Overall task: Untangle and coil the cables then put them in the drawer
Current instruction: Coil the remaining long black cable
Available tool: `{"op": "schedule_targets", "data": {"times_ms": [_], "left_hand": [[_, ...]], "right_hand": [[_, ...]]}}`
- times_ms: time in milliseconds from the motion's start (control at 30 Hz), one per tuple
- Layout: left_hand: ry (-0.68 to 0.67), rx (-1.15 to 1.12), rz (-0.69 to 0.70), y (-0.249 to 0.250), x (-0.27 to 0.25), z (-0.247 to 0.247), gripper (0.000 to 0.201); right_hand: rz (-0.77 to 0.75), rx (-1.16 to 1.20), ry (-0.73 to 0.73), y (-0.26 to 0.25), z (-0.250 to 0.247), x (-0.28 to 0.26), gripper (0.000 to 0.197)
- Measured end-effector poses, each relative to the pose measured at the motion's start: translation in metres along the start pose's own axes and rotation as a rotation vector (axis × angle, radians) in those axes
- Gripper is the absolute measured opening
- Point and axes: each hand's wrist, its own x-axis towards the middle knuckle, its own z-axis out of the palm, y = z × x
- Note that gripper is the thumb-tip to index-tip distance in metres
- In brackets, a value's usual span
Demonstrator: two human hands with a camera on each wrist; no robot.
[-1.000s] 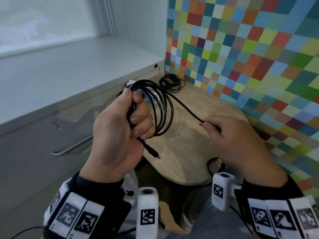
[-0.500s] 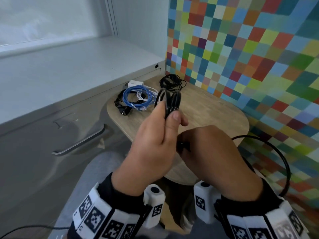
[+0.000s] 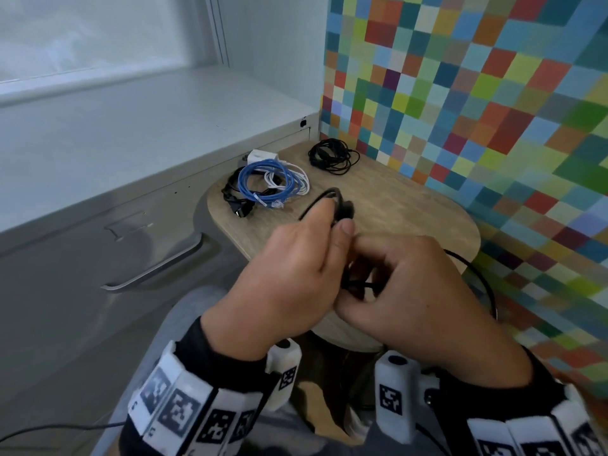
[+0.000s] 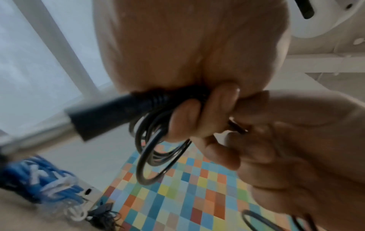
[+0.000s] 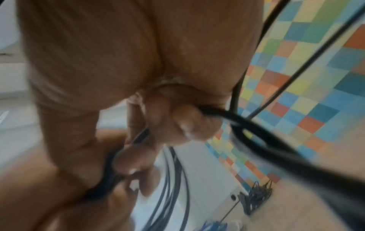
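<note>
My left hand grips a coil of black cable above the round wooden table; in the left wrist view the loops hang under the curled fingers and a black barrel plug sticks out to the left. My right hand is pressed against the left one and holds the free length of the same cable, which arcs off to the right. The drawer front with its metal handle is closed at the left.
On the table's far side lie a blue cable coil tangled with a white cable and a black cord, a white charger, and a separate black bundle. A colourful checkered wall bounds the right side.
The hands came together from apart. The left hand turned the coil edge-on and lowered it; the right hand moved in against the left, and the free cable now loops out to the right.
</note>
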Motion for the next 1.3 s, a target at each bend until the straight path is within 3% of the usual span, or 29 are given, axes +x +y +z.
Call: {"op": "schedule_targets", "data": {"times_ms": [67,100,267,367,433,533,633,700,767,867,1033,1200,1300], "left_hand": [[-0.046,-0.022,-0.11,-0.007,0.0,-0.007,0.027],[-0.1,-0.05,-0.153,-0.01,-0.001,-0.009,0.028],[-0.373,-0.108,-0.2,-0.018,-0.003,-0.015,0.037],[-0.428,-0.351,-0.245,-0.026,-0.004,-0.027,0.038],[-0.379,-0.511,-0.263,-0.03,-0.006,-0.035,0.028],[-0.182,-0.728,-0.275,-0.035,-0.006,-0.039,0.028],[0.01,-0.746,-0.29,-0.033,-0.002,-0.033,0.034],[0.123,-0.728,-0.308,-0.03,0.001,-0.026,0.036],[0.204,-0.745,-0.308,-0.028,0.003,-0.023,0.039],[0.303,-0.776,-0.317,-0.029,0.004,-0.026,0.038],[0.309,-0.74,-0.319,-0.029,0.003,-0.024,0.034],[0.179,-0.637,-0.245,-0.019,0.001,-0.007,0.032],[0.216,-0.669,-0.206,-0.015,0.002,-0.002,0.032]], "right_hand": [[0.099,-0.005,-0.045,0.001,-0.012,-0.002,0.041],[0.119,-0.047,-0.058,0.001,-0.015,-0.001,0.043],[0.17,-0.327,-0.041,0.011,-0.02,0.0,0.03],[0.208,-0.317,0.037,0.021,-0.027,0.0,0.021],[0.218,-0.305,0.079,0.025,-0.027,0.002,0.017],[0.205,-0.228,0.102,0.029,-0.026,0.004,0.03],[0.157,-0.127,0.087,0.032,-0.025,0.005,0.037],[0.158,-0.069,0.036,0.034,-0.023,0.005,0.027],[0.176,-0.037,-0.02,0.039,-0.026,0.004,0.02],[0.193,-0.022,-0.009,0.048,-0.031,0.001,0.029],[0.206,0.077,0.194,0.044,-0.023,0.005,0.016],[0.138,0.121,0.258,0.033,-0.006,0.007,0.028],[0.142,0.108,0.252,0.033,-0.005,0.007,0.033]]}}
